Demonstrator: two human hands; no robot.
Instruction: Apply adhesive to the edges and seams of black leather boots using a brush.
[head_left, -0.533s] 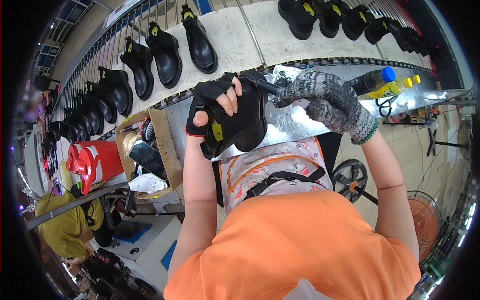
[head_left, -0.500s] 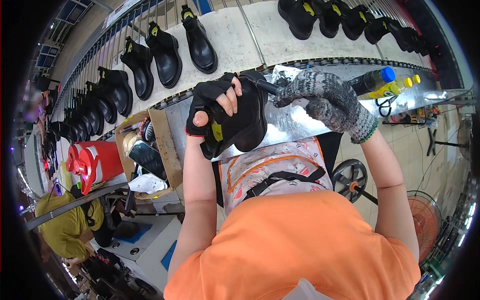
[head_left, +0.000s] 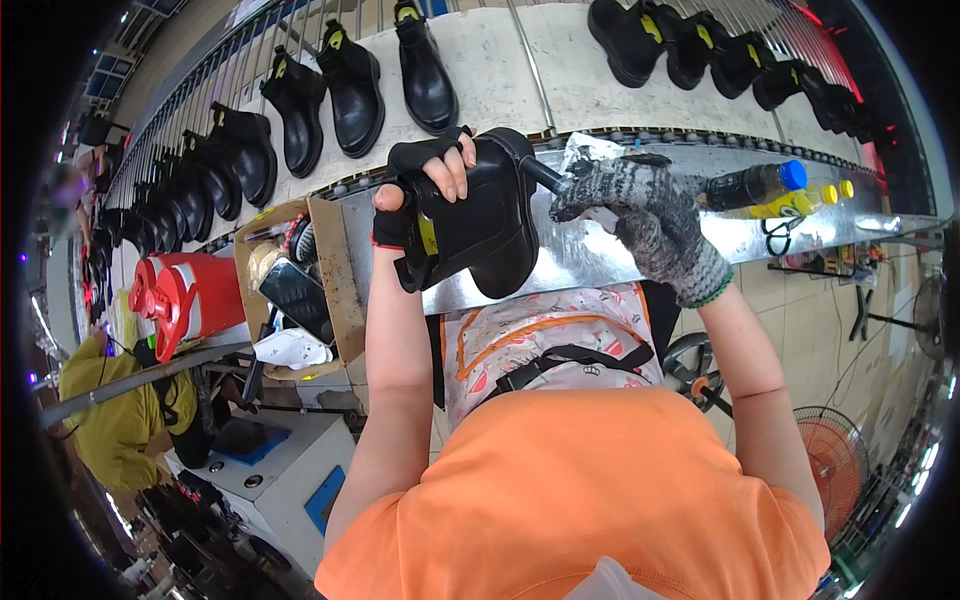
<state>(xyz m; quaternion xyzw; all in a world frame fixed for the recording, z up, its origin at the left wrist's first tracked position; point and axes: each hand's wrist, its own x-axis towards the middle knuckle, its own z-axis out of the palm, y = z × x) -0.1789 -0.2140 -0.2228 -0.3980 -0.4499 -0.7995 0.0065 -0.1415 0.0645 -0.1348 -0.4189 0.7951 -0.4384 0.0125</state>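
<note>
The left hand (head_left: 432,183) curls round a black ankle boot (head_left: 492,215) over the metal bench (head_left: 590,258), the right hand (head_left: 645,210) grips a dark stick-like tool (head_left: 544,175) at its edge, and pushing too hard could scratch it.

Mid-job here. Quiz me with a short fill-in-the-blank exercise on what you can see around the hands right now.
1. The glove on the left hand is mainly ____ in colour.
2. The boot is held by the ____ hand, while the right hand grips a dark handle.
3. The cap on the bottle of dark liquid is ____.
4. The jug to the left of the cardboard box is mainly ____.

Missing words: black; left; blue; red.
</note>
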